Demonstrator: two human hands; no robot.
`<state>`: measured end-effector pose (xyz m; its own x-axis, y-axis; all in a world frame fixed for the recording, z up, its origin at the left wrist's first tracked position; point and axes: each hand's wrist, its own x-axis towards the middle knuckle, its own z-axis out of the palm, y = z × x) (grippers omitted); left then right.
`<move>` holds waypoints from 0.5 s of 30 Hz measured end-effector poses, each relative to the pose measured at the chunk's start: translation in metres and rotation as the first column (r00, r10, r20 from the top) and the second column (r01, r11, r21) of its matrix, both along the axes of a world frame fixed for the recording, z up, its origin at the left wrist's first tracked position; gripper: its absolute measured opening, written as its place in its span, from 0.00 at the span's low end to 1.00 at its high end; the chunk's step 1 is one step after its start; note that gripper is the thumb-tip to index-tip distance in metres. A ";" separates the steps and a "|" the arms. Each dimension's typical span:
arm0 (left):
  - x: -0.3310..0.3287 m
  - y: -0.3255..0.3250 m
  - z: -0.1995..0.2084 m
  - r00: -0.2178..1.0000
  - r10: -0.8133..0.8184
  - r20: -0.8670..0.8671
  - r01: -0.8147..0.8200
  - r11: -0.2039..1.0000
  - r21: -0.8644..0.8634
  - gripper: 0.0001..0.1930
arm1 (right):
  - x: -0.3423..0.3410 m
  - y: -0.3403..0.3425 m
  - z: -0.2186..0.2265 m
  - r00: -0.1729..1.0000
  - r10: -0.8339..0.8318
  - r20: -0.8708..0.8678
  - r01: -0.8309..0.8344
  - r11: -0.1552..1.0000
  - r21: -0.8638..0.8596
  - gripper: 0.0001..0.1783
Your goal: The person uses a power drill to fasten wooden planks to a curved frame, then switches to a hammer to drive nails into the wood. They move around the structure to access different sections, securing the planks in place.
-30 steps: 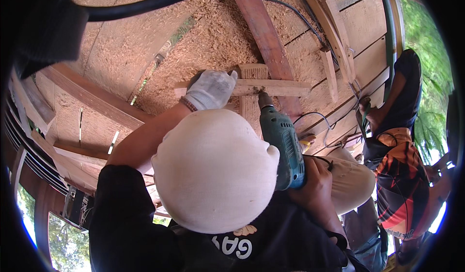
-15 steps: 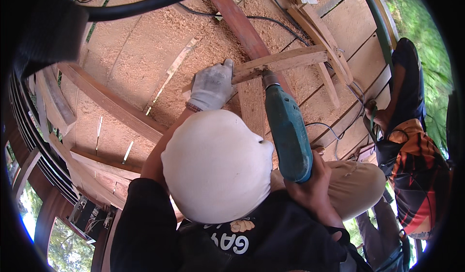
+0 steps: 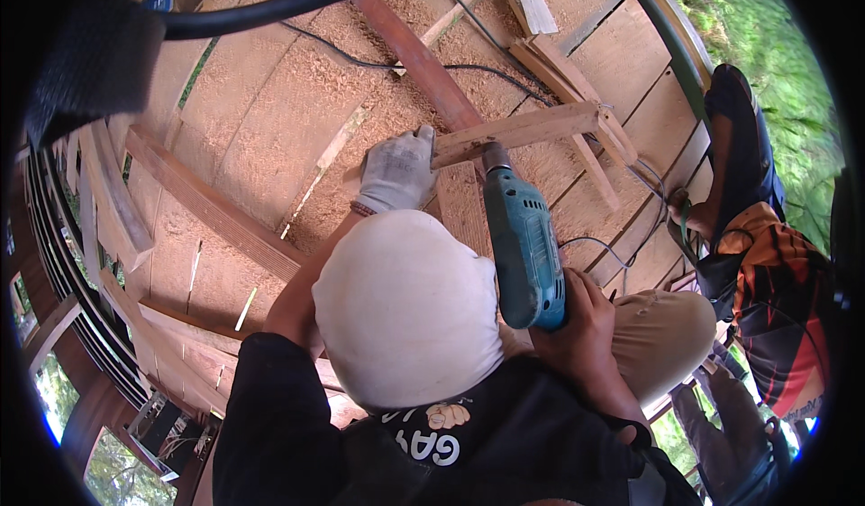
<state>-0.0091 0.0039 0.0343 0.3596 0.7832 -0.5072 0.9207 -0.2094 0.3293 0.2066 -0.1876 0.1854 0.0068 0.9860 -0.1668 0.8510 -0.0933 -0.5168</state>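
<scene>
My left hand (image 3: 399, 171), in a pale grey work glove, is closed around the left end of a short wooden piece (image 3: 536, 129). The glove hides part of that end. In my bare right hand (image 3: 584, 326) is the rear of a teal power drill (image 3: 525, 245). Its dark chuck (image 3: 494, 156) points away from me and meets the near side of the wood, beside a dark rough spot. Whether the bit is inside the wood cannot be seen. My light-coloured knee (image 3: 410, 312) rises between my arms.
A reddish beam (image 3: 419, 60) runs behind the wood piece. Shavings cover the plank floor (image 3: 261, 82), and a black cable (image 3: 496, 72) crosses it. Loose boards (image 3: 207, 195) lie at left, more offcuts (image 3: 577, 82) at upper right. A co-worker (image 3: 766, 281) in orange and black is close on the right.
The drill has rolled in my right hand, so its vented side now shows. My left hand still grips the wood. The whole view has shifted slightly.
</scene>
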 end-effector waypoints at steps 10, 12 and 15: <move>-0.043 0.008 0.003 0.962 -0.141 0.233 0.183 0.968 -0.171 0.28 | 0.003 -0.004 -0.001 0.997 0.070 0.016 -0.069 0.995 -0.067 0.25; -0.046 -0.003 0.013 0.980 0.101 0.171 -0.063 0.975 -0.215 0.27 | 0.005 0.000 -0.008 0.998 0.038 -0.052 -0.041 0.998 -0.054 0.25; -0.053 -0.008 0.029 0.889 0.320 0.326 -0.311 0.947 -0.084 0.22 | 0.008 0.008 -0.018 0.893 0.152 -0.424 -0.178 0.984 -0.022 0.35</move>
<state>-0.0620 -0.0043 0.0636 0.2467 0.8705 -0.4258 0.7734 0.0879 0.6278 0.2150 -0.1798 0.1675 -0.2383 0.9552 -0.1756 0.5629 -0.0116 -0.8265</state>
